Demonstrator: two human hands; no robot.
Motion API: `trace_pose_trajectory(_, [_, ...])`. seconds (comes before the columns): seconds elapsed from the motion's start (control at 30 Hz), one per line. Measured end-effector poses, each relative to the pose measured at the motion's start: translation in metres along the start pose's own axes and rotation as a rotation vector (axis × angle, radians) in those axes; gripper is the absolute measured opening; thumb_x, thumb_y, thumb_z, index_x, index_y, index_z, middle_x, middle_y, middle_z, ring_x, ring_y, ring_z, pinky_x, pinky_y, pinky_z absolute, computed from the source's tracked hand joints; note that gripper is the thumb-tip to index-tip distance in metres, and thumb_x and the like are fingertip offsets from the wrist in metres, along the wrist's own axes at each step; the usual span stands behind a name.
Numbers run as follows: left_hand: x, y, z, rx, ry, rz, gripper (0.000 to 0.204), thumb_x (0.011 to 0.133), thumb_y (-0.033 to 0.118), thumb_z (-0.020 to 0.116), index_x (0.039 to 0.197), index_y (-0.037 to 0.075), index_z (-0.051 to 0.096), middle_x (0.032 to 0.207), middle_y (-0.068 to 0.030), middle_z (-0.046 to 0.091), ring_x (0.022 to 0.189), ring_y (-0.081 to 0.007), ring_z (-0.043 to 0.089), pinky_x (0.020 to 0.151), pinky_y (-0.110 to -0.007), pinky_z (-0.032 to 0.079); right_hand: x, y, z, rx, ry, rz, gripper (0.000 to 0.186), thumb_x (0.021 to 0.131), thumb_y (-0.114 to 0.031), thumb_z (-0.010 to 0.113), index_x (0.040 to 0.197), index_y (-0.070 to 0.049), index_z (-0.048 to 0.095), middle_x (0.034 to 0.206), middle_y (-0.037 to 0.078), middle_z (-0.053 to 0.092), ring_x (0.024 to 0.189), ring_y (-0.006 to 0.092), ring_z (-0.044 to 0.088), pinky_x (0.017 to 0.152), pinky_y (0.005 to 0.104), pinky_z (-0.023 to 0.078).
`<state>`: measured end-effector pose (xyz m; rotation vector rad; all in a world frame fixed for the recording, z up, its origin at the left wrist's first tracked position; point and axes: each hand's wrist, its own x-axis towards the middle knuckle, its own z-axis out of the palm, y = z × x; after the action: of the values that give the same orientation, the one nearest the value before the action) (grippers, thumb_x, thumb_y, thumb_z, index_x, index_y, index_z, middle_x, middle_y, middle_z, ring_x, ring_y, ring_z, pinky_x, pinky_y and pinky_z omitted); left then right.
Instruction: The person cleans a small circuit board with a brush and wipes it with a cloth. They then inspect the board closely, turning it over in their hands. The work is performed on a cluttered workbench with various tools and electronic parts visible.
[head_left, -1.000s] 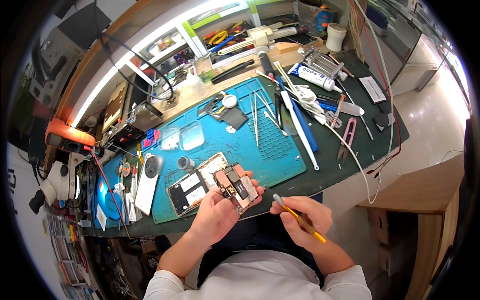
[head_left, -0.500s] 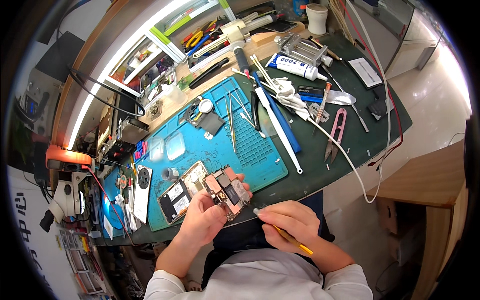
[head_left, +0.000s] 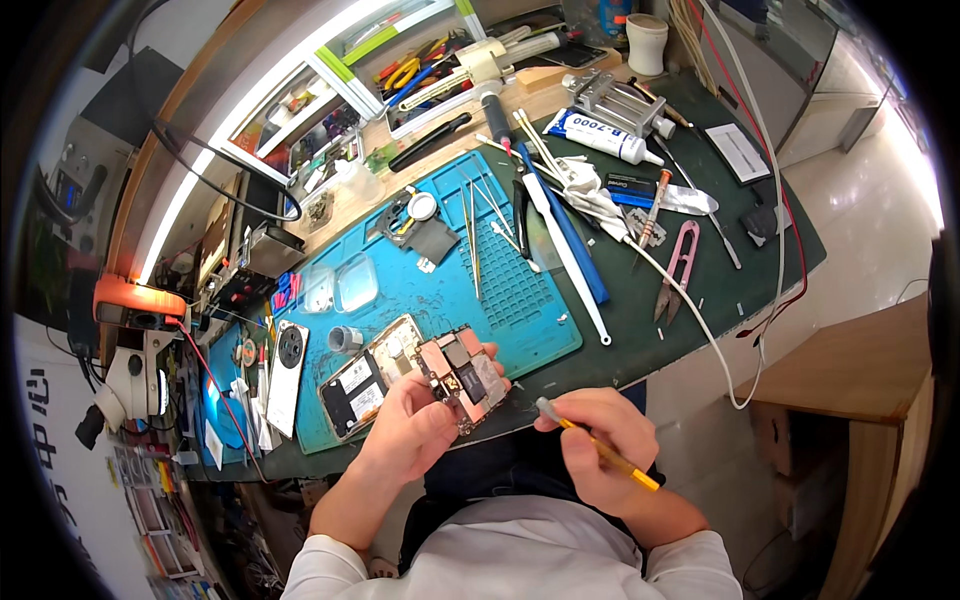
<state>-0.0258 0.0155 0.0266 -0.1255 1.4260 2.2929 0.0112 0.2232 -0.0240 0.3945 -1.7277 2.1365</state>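
A phone circuit board (head_left: pixel 465 380) with pink-copper patches and dark chips is gripped in my left hand (head_left: pixel 412 428), thumb at its lower-left edge, fingertips showing past its far side. My right hand (head_left: pixel 608 432), apart from the board on its right, closes around a slim yellow-handled tool (head_left: pixel 628 468). A small grey piece (head_left: pixel 546 407) shows at the right fingertips; whether it belongs to the tool I cannot tell. Just beyond my left hand lies an opened phone (head_left: pixel 372 378) with its inside showing, on the blue work mat (head_left: pixel 415 292).
Left of the opened phone are a small metal pot (head_left: pixel 345 339) and a white phone back (head_left: pixel 288 375). Tweezers (head_left: pixel 474 245) lie on the mat. Pink snips (head_left: pixel 681 268), a white stick tool (head_left: pixel 568 260) and a glue tube (head_left: pixel 603 135) rest farther right. A white cable (head_left: pixel 690 310) crosses the table edge.
My right hand has drawn right, away from the circuit board, and the yellow-handled tool has turned with it. My left hand still holds the board. The whole view has shifted slightly.
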Motion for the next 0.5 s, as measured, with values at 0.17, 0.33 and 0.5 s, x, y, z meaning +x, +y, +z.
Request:
trace_pose_trajectory(0.17, [-0.001,0.000,-0.015,-0.065,-0.124,-0.053,0.085,0.081,0.031,0.084,0.147,-0.002,0.041,0.145,-0.0143,0.051,0.129,-0.0294,0.056,0.112,-0.046,0.044,-0.005,-0.004,-0.001,0.254,0.096,0.155,0.016,0.100,-0.001,0.056,0.114,0.003,0.062,0.105,0.015,0.067,0.088,0.0170,0.068,0.078,0.0289,0.057])
trace_pose_trajectory(0.33, [-0.019,0.004,-0.023,-0.098,-0.078,-0.125,0.073,0.083,0.015,0.076,0.146,-0.003,0.043,0.146,-0.0150,0.050,0.130,-0.0285,0.056,0.111,-0.044,0.046,0.043,-0.018,-0.007,-0.528,-0.158,-0.169,0.029,0.092,-0.003,0.070,0.120,0.000,0.064,0.102,0.013,0.064,0.079,0.0229,0.065,0.071,0.0300,0.053])
trace_pose_trajectory(0.5, [-0.038,-0.004,-0.056,-0.292,-0.154,-0.050,0.078,0.084,0.016,0.079,0.148,-0.002,0.039,0.143,-0.0162,0.052,0.126,-0.0298,0.059,0.106,-0.046,0.050,0.127,-0.006,0.016,-1.110,-0.438,-0.535,0.033,0.083,-0.009,0.074,0.115,-0.002,0.068,0.108,0.010,0.066,0.096,0.0261,0.064,0.080,0.0371,0.052])
